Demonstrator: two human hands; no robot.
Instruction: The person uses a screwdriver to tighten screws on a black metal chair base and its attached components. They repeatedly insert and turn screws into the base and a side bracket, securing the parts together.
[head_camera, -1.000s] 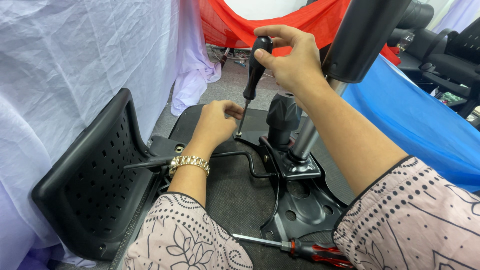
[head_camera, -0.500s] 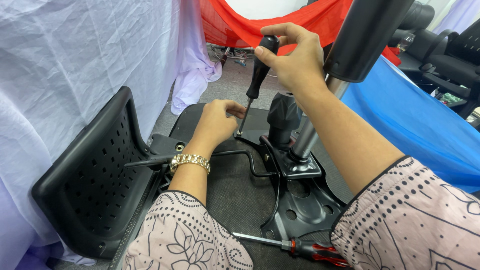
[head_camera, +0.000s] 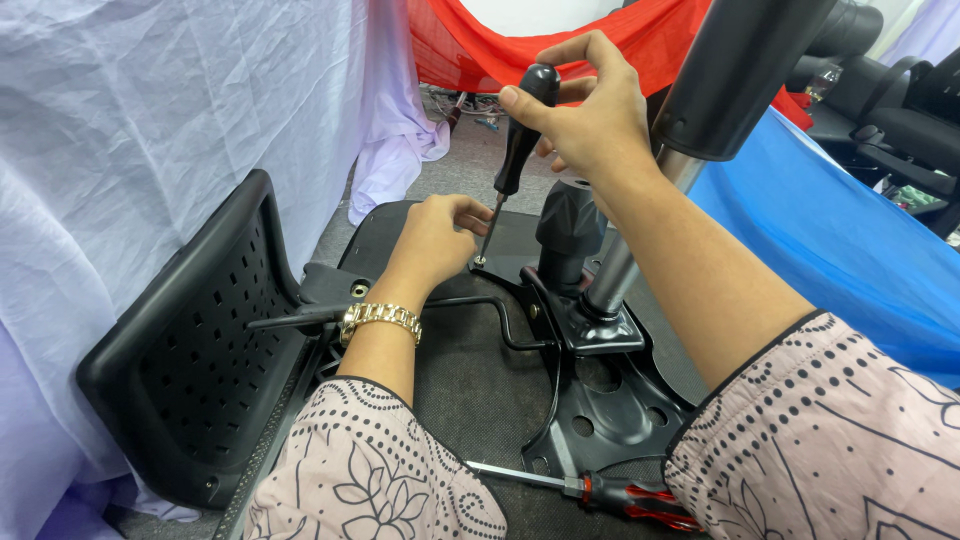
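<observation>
Centrally, a black-handled screwdriver (head_camera: 518, 150) was held nearly upright, its tip set on a screw (head_camera: 480, 262) in the black metal seat plate (head_camera: 600, 420) of an upturned office chair. The handle's top was clasped by the right hand (head_camera: 585, 115), fingers curled around the knob at about twelve o'clock in the view. The thin shaft was steadied low down by the left hand (head_camera: 435, 235), its fingertips pinched close around the metal just above the screw; a gold wristwatch (head_camera: 380, 318) was worn on that wrist. At about one o'clock from the tip, the chair's gas-lift column (head_camera: 610, 275) was seen rising from the plate into a wide black cover tube (head_camera: 735, 70). At nine o'clock, the perforated black plastic backrest (head_camera: 190, 360) was tilted against pale lilac cloth (head_camera: 150, 130). A bent lever rod (head_camera: 480, 302) was laid across the grey seat underside (head_camera: 460, 380). At six o'clock, a second screwdriver with a red and black handle (head_camera: 630, 497) was left lying flat. Red cloth (head_camera: 640, 40) was draped at twelve o'clock and blue cloth (head_camera: 850, 240) at three.
</observation>
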